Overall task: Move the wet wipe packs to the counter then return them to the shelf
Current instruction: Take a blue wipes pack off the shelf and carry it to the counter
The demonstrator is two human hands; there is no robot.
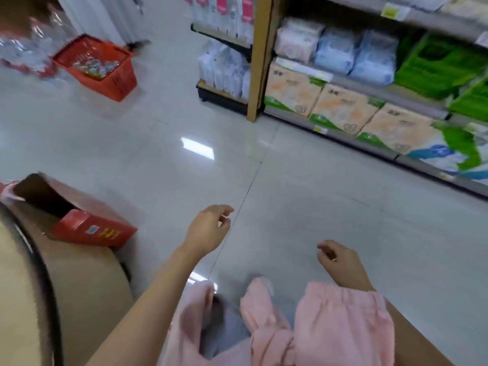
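My left hand hangs over the shop floor with its fingers loosely curled and apart, holding nothing. My right hand is lower right, also empty with fingers loosely bent. Pale blue and pink soft packs, likely the wet wipe packs, lie on the middle shelf at the upper right, well away from both hands. A rounded beige counter curves along the lower left. The picture is blurred by motion.
A red open box rests on the counter's edge. A red shopping basket with small items stands on the floor at upper left. Tissue boxes fill the bottom shelf, green packs to the right. Glossy tiled floor lies between.
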